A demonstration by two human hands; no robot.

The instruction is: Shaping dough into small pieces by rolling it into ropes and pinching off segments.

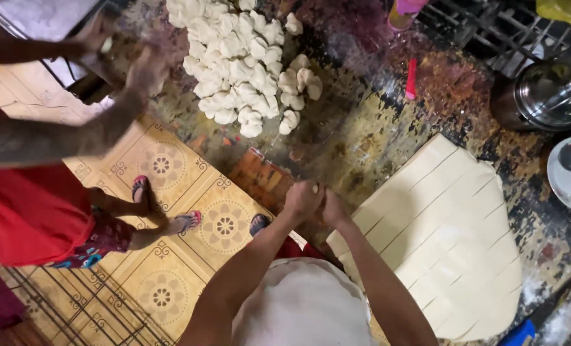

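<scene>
No labels, signs or screens are visible on the worktop or floor. The only possible package is a crumpled yellow bag (566,9) at the upper right corner, partly cut off.

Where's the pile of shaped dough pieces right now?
In the head view, the dough pile lies at the top centre of the worktop, up and left of the cut dough sheet, just right of another person's hands.

- Your left hand (302,198) and right hand (332,208) touch, pinching a small dough piece (315,188).
- Scored dough sheet (445,237) just right of them.
- Shaped dough pile (247,61) farther up the desk (362,128).
</scene>
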